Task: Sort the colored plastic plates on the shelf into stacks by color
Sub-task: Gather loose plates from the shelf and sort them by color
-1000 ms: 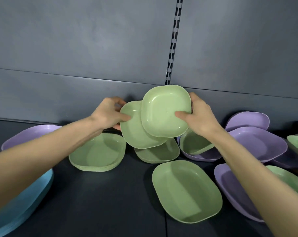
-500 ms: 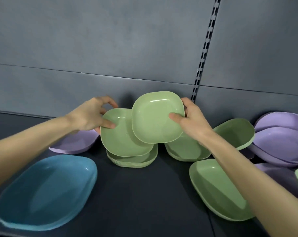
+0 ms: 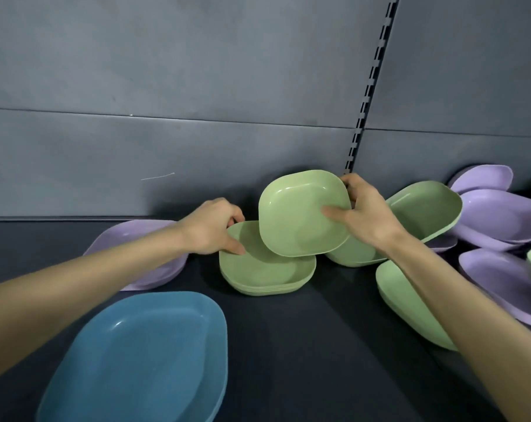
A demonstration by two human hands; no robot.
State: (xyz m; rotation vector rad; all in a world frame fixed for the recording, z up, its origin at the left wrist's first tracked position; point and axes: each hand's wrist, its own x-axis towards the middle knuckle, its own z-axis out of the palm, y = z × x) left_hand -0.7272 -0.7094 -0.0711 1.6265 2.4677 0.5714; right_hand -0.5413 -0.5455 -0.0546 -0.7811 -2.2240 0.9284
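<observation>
Green plate (image 3: 300,217), square, rounded corners, tilted; right hand (image 3: 369,216) grips its rim; left hand (image 3: 211,228) pinches green stack (image 3: 267,275) top plate; blue plate (image 3: 136,360) cropped below.

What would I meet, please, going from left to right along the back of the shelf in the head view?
Purple plate → left hand → green stack it grips → raised green plate → right hand holding it → tilted green plate → purple plates pile.
</observation>
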